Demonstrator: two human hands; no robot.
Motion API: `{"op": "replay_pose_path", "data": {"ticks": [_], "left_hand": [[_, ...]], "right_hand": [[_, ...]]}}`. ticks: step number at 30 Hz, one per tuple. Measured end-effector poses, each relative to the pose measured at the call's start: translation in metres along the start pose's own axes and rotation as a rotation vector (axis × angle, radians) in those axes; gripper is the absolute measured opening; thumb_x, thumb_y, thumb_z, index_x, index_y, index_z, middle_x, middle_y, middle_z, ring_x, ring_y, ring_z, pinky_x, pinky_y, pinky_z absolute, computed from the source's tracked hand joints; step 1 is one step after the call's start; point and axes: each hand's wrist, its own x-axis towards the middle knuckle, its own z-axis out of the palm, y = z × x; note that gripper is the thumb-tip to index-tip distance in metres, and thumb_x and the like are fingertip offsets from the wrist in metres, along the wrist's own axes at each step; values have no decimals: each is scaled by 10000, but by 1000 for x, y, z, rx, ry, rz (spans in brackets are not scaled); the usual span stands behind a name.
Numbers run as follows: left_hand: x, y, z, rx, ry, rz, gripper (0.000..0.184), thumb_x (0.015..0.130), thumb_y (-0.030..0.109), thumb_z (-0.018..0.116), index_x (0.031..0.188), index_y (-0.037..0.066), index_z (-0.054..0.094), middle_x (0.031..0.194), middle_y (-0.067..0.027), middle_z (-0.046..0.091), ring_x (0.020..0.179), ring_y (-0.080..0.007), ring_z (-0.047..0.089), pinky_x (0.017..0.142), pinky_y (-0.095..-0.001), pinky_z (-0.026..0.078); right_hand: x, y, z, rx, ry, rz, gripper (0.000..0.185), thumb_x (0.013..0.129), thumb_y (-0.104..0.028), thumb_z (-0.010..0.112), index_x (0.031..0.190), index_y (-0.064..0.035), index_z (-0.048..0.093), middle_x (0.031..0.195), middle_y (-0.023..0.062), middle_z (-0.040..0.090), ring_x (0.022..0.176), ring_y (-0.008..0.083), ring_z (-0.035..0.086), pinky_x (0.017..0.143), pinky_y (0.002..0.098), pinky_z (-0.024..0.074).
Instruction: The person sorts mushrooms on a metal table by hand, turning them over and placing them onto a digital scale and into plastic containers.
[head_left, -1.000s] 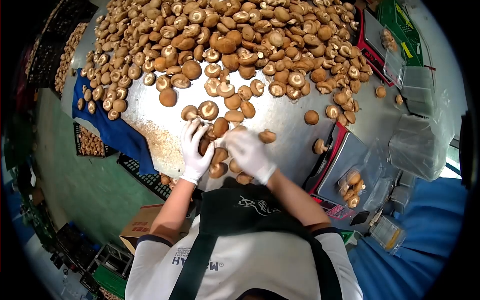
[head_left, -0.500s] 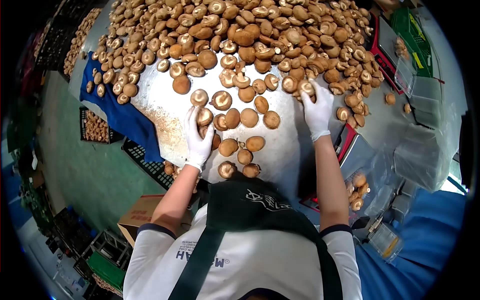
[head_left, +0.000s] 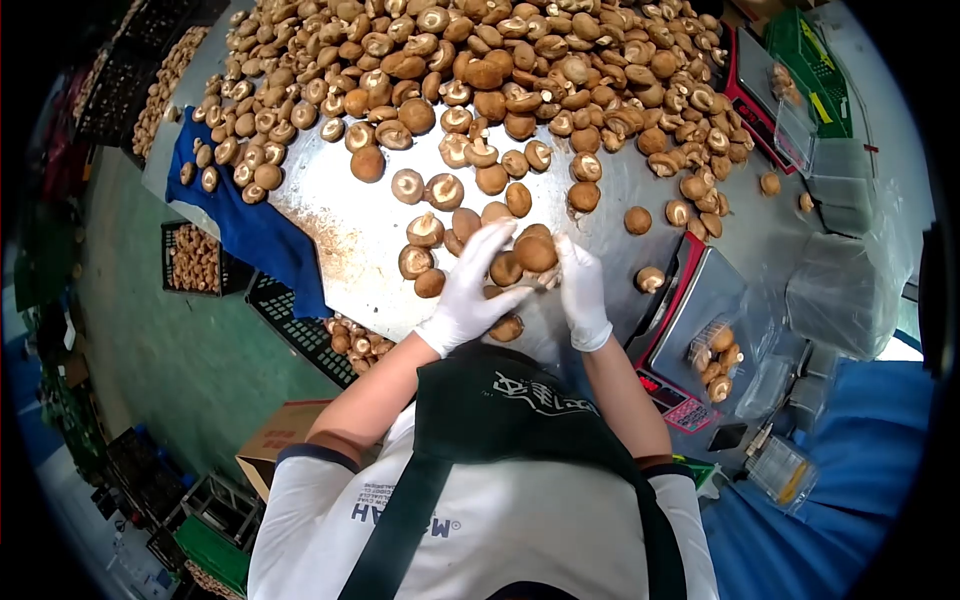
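Brown shiitake mushrooms lie loosely around both hands on the metal table. My left hand (head_left: 476,290), in a white glove, has its thumb and fingers apart, curved around a few mushrooms, one of them a brown-capped mushroom (head_left: 505,268). Facing it, my gloved right hand (head_left: 582,290) has its fingers against a bunch of mushrooms (head_left: 536,252), caps up with pale stems showing underneath. Part of that grip is hidden. Close to the left hand's wrist side sit a small mushroom (head_left: 430,283) and a larger one (head_left: 415,262).
A large mushroom heap (head_left: 480,70) covers the table's far side. To the right are a red-edged scale (head_left: 700,300), a bagged mushroom pack (head_left: 716,360) and another scale (head_left: 755,90). A blue cloth (head_left: 255,235) hangs over the left edge, above a black crate (head_left: 300,325).
My right hand has come from the heap's edge down and left to the loose mushrooms. My left hand has shifted right, and several mushrooms between the hands now sit closer together.
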Motion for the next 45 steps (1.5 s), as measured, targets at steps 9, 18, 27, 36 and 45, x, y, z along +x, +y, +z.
{"op": "replay_pose_path", "data": {"ticks": [9,18,27,36,45], "left_hand": [[-14,-5,-11,-825,-87,-480,522,936,103,625,1412,9,431,1284,-70,571,1185,-133,543,1026,-266,416],[-53,-39,-77,-483,470,-517,418,947,94,611,1339,21,484,1237,-129,583,1100,-198,589,922,-308,508],[-18,-93,-105,280,375,-285,677,868,147,705,1454,38,385,1359,-185,490,1268,-292,482,1078,-386,385],[107,-64,-112,729,-137,-249,709,797,461,748,1426,248,501,1233,-165,580,1129,-309,574,954,-392,478],[136,-99,-74,713,-201,121,378,780,14,655,1105,205,678,1235,-91,562,1188,-329,516,1004,-406,461]], "right_hand": [[35,5,-104,-485,393,-498,323,984,-172,536,1240,14,600,1234,178,636,1152,297,594,1015,375,445],[27,76,-97,-1045,375,-467,538,800,-65,633,1328,-52,533,1272,201,547,1154,391,478,1028,448,387],[33,41,-65,-499,165,-393,550,902,-193,640,1394,-8,478,1276,139,503,1067,240,562,943,360,472],[140,1,-87,-732,349,-320,572,860,-398,697,1318,-69,597,1284,191,570,1195,317,552,1044,370,414],[127,11,19,-735,-56,-571,563,791,-228,734,1322,-126,576,1275,167,551,1171,359,504,1046,433,400]]}}
